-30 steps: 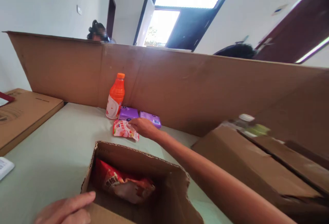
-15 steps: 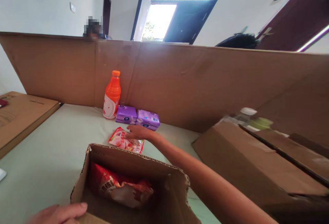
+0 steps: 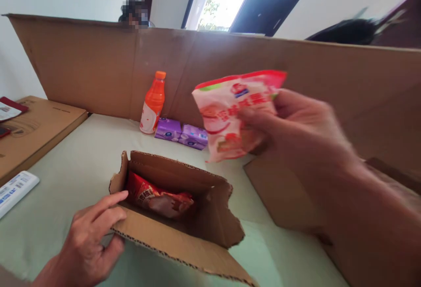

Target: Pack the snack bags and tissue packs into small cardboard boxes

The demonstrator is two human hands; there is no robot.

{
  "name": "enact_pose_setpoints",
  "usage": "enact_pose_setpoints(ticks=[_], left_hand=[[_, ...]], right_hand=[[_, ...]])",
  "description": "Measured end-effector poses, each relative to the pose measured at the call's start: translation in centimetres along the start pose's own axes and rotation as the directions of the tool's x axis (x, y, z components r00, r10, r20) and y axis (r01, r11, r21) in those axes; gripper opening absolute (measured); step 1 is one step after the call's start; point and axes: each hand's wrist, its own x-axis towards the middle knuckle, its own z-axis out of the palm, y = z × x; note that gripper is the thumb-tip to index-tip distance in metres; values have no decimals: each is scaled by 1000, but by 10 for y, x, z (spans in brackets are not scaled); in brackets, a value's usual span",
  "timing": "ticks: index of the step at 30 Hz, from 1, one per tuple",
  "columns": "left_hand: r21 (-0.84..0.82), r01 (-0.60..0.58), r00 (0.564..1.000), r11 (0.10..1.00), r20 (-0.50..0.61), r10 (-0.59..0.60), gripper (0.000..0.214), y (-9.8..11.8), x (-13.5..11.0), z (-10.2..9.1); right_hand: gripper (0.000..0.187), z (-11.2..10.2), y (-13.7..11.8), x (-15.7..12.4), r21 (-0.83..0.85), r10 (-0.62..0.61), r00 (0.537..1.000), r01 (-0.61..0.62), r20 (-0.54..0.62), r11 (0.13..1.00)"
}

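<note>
My right hand (image 3: pixel 292 122) is closed on a pink and white snack bag (image 3: pixel 226 122), with the thumb across its printed front. The bag is held up in the air, to the right of and above an open cardboard box (image 3: pixel 184 236). Inside the box lies a red snack bag (image 3: pixel 161 199) against the far wall. My left hand (image 3: pixel 94 234) grips the box's near left edge, fingers over the rim and thumb beneath the flap. Behind the box stand an orange drink bottle (image 3: pixel 153 102) and two purple tissue packs (image 3: pixel 168 130), side by side.
A tall cardboard panel (image 3: pixel 88 67) closes off the back of the table; a person's head (image 3: pixel 134 10) shows above it. At left are a flat carton (image 3: pixel 62 116) and a white packet (image 3: pixel 18 192). Another cardboard box (image 3: pixel 283 199) stands at right, partly behind my right arm.
My right hand has taken hold of the pink and white snack bag and raised it off the table, up and to the right. My left hand stays on the box edge; the view has shifted.
</note>
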Motion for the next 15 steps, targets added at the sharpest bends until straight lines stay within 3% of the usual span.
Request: enact_pose_setpoints(ticks=[2,4,6,8,10,12,13,14,15], left_hand=[[-5,10,1000,1000,-26,-10,23,0,0,2],[-5,8,999,1000,-45,-8,23,1,0,4],[-8,8,999,1000,-50,-9,22,2,0,4],[-16,17,998,1000,-57,-18,21,3,-1,3],[-21,20,998,1000,-57,-22,21,3,-1,3],[-18,20,999,1000,-47,-21,20,2,-1,3],[-18,17,999,1000,-39,-17,19,2,-2,3],[-18,13,999,1000,-35,-14,19,1,-3,3],[-20,11,999,1000,-39,-12,19,1,-4,3]], right_hand=[[26,-7,-33,-23,-2,-52,998,52,36,999],[26,2,-50,-46,-95,-105,977,124,187,988],[24,22,-52,-65,-224,-110,915,210,389,952],[16,46,-46,-77,-370,-13,806,286,592,884],[5,67,-39,-83,-454,119,644,385,756,803],[16,82,-34,-86,-426,192,476,450,858,785],[21,85,-32,-86,-386,188,419,461,889,799],[23,84,-30,-86,-345,162,389,464,907,816],[24,80,-29,-85,-317,127,397,462,909,828]])
